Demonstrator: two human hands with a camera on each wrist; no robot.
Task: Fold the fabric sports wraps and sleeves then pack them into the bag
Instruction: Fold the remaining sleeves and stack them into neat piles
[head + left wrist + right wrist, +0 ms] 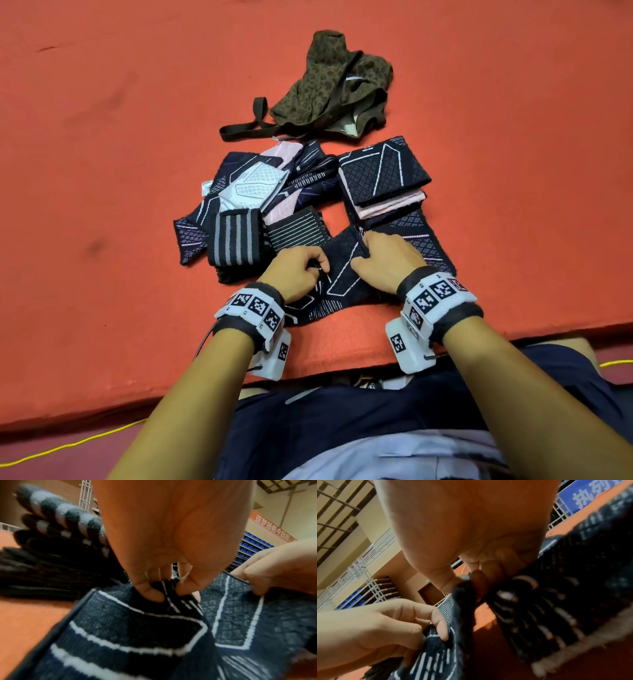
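A navy sleeve with white line patterns [342, 284] lies on the orange mat nearest me. My left hand [305, 267] pinches its left edge between thumb and fingers [154, 596]. My right hand [380, 260] pinches its far right edge [467, 588]. The same sleeve [154, 628] fills the left wrist view. A neat stack of folded navy and pink sleeves [383, 181] sits beyond my right hand. The olive leopard-print bag [339, 89] lies slack at the far side, its strap trailing left.
A loose heap of unfolded wraps [253, 198] lies left of centre, with a grey-striped black wrap [236, 240] in front of it. The mat's front edge [342, 356] runs just under my wrists. A yellow cable [68, 445] crosses the floor below.
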